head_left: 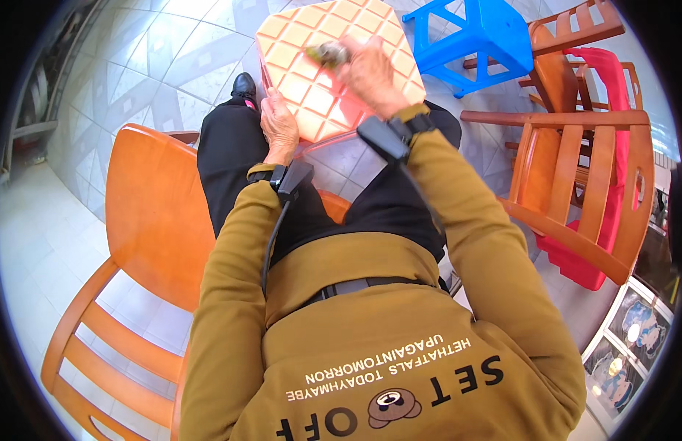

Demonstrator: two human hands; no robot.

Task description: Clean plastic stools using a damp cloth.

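An orange plastic stool [319, 110] with a quilted diamond pattern on its seat stands between my knees. My right hand [368, 71] is over the seat, closed around a small blurred object [328, 54], greyish white with a yellow-green end; its kind cannot be told. The blurred end lies over or against the seat's middle. With my left hand [279, 124] I hold the near left edge of the stool, the fingers along its side. Each wrist bears a black strapped device with a cable.
A blue plastic stool [484, 47] stands just right of the orange one. Wooden chairs [589, 176] and a red plastic item [600, 242] are farther right. Another wooden chair [153, 215] stands close on my left. Pale floor tiles [170, 60] lie beyond my black shoe [244, 86].
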